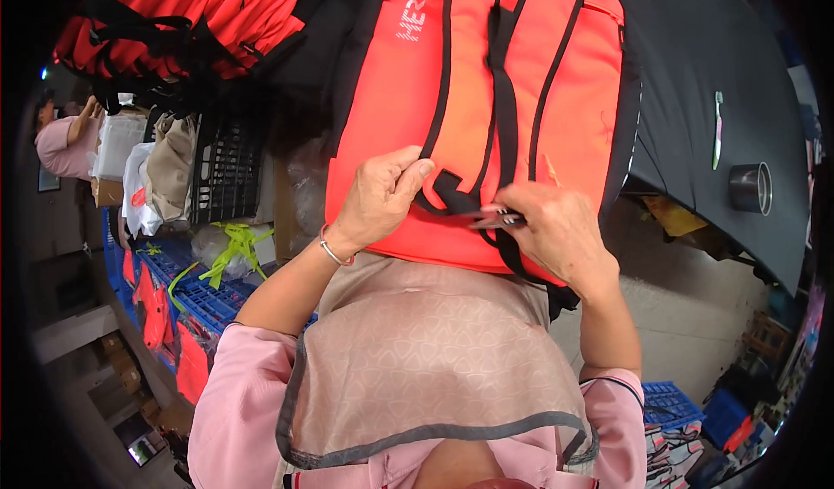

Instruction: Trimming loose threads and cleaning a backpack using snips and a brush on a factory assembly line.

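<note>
Backpack: a bright orange-red backpack (404,98) with black trim is laid, straps upward, on the black tabletop (695,63), its near end turned toward the beige apron (434,359).
Shoulder straps: two padded, black-edged shoulder straps (465,98) are seen running lengthwise over the backpack; black webbing (504,111) is trailed along them and curled into a loose bend near the hands.
Left hand: the left hand (378,195) is placed by the left shoulder strap's black edge; thumb and forefinger are brought close together, but whether anything is pinched in this grip cannot be told.
Right hand: small metal snips (499,217) are clasped in the grip of the right hand (556,228), fingers wrapped about the handles; the blurred blades are pointed leftward, at the curled webbing.
Left wrist: a pale bracelet (330,247) is worn.
Right of the backpack: a toothbrush (718,133) and a metal cup (750,188) are set well apart from the hands, on the tabletop.
Upper left: red bags (191,20) with black straps are heaped.
Far left: a black plastic crate (228,163) is seen beside beige cloth (169,168); beyond, a co-worker's pink shirt (65,146) is visible.
Lower left: yellow-green strips (236,253) are draped near blue crates (208,302).
</note>
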{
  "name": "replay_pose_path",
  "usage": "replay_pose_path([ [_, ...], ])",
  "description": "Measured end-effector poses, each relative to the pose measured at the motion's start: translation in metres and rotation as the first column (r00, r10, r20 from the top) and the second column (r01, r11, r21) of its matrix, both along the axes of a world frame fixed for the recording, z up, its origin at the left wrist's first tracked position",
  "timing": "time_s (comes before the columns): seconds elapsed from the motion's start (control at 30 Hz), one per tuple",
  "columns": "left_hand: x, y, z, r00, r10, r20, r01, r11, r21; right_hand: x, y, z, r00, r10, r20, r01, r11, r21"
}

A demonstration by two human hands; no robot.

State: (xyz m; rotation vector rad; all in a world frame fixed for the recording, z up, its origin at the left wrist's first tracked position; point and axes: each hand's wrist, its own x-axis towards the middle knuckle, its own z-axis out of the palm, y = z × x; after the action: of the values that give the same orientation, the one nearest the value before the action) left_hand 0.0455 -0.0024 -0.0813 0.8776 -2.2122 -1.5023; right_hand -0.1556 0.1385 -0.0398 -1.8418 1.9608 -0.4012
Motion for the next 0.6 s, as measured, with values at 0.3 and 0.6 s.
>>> replay_pose_path([
  [0.3,-0.007,0.003,-0.009,0.993,0.068,-0.101,-0.068,0.998,0.000,-0.020,0.021,0.017,0.684,-0.258,0.682,0.274,0.958,0.087],
  [0.6,0.001,0.018,-0.011,0.953,0.205,-0.225,0.013,0.710,0.704,0.010,-0.030,-0.017,0.668,-0.481,0.568,0.494,0.857,0.145],
])
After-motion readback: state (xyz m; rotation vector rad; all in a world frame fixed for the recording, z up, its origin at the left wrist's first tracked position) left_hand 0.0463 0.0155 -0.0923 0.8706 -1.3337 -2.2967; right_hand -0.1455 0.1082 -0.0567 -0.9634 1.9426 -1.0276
